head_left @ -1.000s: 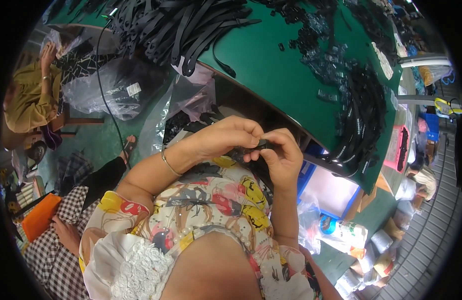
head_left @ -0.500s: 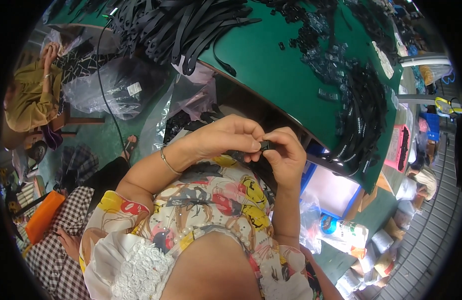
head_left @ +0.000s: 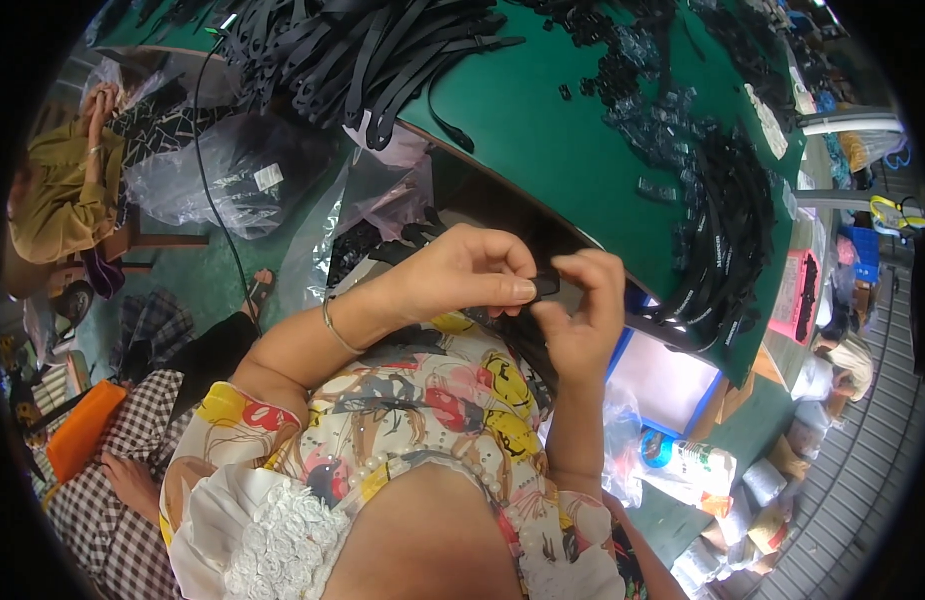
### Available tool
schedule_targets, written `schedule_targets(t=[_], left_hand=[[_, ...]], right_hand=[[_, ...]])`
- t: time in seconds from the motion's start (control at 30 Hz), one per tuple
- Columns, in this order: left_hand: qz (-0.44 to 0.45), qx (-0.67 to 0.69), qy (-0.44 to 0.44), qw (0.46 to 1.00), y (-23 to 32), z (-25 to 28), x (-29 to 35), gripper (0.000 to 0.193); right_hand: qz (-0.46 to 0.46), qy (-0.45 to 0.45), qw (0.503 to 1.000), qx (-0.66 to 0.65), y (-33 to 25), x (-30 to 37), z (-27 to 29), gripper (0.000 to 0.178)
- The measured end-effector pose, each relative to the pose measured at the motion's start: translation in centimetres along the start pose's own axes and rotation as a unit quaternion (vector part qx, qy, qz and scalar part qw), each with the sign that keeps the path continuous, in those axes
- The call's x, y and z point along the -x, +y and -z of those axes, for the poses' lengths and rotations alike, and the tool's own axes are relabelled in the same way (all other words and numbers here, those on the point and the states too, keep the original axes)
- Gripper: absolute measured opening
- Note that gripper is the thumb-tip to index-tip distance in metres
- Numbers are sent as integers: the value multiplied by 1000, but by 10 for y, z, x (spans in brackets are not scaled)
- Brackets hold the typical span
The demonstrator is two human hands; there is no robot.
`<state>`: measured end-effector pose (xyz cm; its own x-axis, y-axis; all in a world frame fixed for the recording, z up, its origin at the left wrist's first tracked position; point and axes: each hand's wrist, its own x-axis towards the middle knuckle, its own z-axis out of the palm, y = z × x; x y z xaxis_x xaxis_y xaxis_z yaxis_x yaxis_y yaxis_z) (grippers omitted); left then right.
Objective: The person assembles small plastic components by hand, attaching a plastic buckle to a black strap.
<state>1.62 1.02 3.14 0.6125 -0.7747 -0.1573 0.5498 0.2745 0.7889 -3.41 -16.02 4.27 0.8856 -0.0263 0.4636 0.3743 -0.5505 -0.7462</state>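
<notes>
My left hand (head_left: 473,272) is closed in a pinch, thumb against forefinger, on a small black plastic piece (head_left: 548,285) that looks like a strap buckle. The piece juts out to the right of the fingertips. Beside it, my right hand (head_left: 586,312) has thumb and forefinger parted, one above and one below the piece, with a gap between. Dark strap material (head_left: 523,340) shows below the hands, against my lap; whether it joins the piece is hidden. Both hands are in front of my body, short of the green table (head_left: 543,140).
A heap of black straps (head_left: 363,60) lies at the table's far left. Black buckles and clear packets (head_left: 663,120) are strewn to the right, near a bundle of printed black straps (head_left: 728,240). A blue-rimmed bin (head_left: 663,380) stands below. Two people sit at the left.
My right hand has shifted slightly right and its thumb and forefinger have spread. More of the black piece shows at my left fingertips.
</notes>
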Motion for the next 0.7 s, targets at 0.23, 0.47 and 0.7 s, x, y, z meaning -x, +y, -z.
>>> schedule_targets(t=[0.23,0.47,0.7], left_hand=[[-189,-377,36,906,-4,-1,-1,28],[-73,-185,-68,978,-4,-11,4,25],[50,194,-37,979,-16,-14,5,20]], right_hand=[[-169,-139,973,-79,-16,5,14,15],[-296,-75,866,-396,-18,29,2,26],[-291,-29,767,-571,-19,32,-5,34]])
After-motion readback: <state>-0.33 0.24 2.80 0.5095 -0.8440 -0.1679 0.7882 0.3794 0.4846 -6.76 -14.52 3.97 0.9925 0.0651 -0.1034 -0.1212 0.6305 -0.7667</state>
